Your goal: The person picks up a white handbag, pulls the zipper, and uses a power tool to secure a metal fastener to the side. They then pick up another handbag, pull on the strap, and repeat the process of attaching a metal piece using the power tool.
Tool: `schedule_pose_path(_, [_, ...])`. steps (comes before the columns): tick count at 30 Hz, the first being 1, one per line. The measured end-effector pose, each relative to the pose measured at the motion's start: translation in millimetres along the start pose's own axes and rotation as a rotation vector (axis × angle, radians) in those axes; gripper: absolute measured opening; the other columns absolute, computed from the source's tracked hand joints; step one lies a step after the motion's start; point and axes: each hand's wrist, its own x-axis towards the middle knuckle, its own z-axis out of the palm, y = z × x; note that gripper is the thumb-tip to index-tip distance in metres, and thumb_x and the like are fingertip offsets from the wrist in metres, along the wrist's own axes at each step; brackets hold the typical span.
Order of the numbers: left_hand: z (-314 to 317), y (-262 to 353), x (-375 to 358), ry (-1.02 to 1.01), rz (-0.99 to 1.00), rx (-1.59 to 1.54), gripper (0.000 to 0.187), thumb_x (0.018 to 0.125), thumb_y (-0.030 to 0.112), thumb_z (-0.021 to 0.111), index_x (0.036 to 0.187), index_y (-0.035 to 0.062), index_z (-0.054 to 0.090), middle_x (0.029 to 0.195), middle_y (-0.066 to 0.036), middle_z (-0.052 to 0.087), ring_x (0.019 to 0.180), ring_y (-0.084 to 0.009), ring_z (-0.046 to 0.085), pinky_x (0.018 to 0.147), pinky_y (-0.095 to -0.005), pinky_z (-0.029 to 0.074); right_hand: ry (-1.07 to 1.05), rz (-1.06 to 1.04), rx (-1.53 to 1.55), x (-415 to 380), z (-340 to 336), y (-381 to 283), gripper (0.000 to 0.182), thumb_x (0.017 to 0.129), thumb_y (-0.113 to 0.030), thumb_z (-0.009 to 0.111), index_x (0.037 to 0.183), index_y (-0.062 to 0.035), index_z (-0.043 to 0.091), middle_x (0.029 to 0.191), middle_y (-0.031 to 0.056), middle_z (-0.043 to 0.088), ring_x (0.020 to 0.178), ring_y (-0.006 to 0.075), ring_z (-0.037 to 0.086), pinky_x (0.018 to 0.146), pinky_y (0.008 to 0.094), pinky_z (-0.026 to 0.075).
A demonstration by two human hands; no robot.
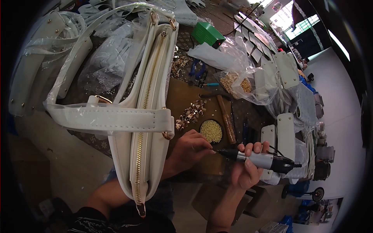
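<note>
The right hand is wrapped around a slim black-and-silver electric screwdriver, held nearly level above the table, its tip pointing left. The left hand pinches its fingertips right at that tip. The white leather handbag with a gold zip lies lengthwise just beside the left hand.

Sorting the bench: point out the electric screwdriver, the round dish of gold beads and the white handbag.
electric screwdriver (261, 159), head view, on its silver barrel.
round dish of gold beads (211, 131), head view, on the beads at its middle.
white handbag (149, 77), head view, beside the gold zipper.
</note>
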Motion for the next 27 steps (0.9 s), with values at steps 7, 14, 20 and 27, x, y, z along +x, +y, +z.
schedule_pose_path(7, [0.0,2.4,-0.1,0.005,-0.025,-0.062,0.015,0.078,0.014,0.090,0.086,0.0098,0.078,0.086,-0.004,0.075,0.088,-0.0248,0.066,0.079,-0.0387,0.054,0.022,0.015,0.026,0.4,-2.3,0.6,0.082,0.074,0.007,0.066,0.151,-0.0062,0.045,0.119,0.0049,0.050,0.103,0.0204,0.055,0.105,0.0468,0.040])
schedule_pose_path(14, [-1.8,2.9,0.8,-0.001,-0.026,-0.087,0.013,0.078,0.012,0.090,0.084,0.0093,0.078,0.085,-0.004,0.075,0.089,-0.0246,0.066,0.079,-0.0382,0.054,-0.013,0.017,0.009,-0.2,-1.2,2.5,0.081,0.075,0.007,0.066,0.153,-0.0061,0.044,0.120,0.0048,0.050,0.104,0.0206,0.054,0.105,0.0471,0.040])
schedule_pose_path(20, [-1.6,1.4,0.4,-0.005,-0.010,-0.065,0.017,0.074,0.009,0.093,0.086,0.0087,0.081,0.087,-0.005,0.076,0.087,-0.0220,0.069,0.077,-0.0353,0.056,-0.015,0.006,-0.017,-1.4,6.6,1.3,0.082,0.075,0.007,0.065,0.153,-0.0059,0.044,0.120,0.0049,0.050,0.104,0.0210,0.054,0.105,0.0477,0.040])
schedule_pose_path(27, [-2.4,2.7,-2.1,-0.029,0.031,-0.096,0.029,0.075,0.012,0.094,0.101,0.0076,0.080,0.098,-0.008,0.076,0.092,-0.0241,0.070,0.082,-0.0362,0.057,-0.022,-0.035,-0.084,-3.9,19.0,-3.9,0.082,0.075,0.006,0.066,0.154,-0.0046,0.043,0.118,0.0055,0.049,0.102,0.0211,0.054,0.104,0.0483,0.042])
